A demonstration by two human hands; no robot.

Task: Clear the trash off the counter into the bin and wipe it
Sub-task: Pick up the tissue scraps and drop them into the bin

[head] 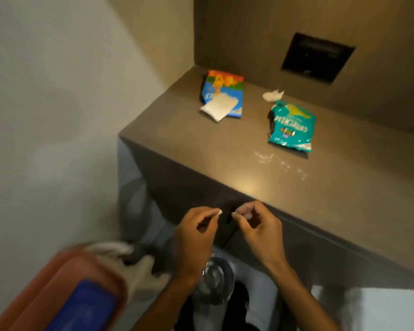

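Below counter (pixel 225 168) edge, left hand (pixel 196 235), right hand (pixel 258 232) pinched, facing

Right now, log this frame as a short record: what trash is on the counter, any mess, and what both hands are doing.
surface: brown counter
trash on counter: blue and orange snack packet with white paper on it; teal snack packet; crumpled tissue
mess: white powdery smear in front of the teal packet
left hand: pinching a small white scrap
right hand: pinching something whitish, unclear
hand position: below the counter's front edge
bin: not identifiable
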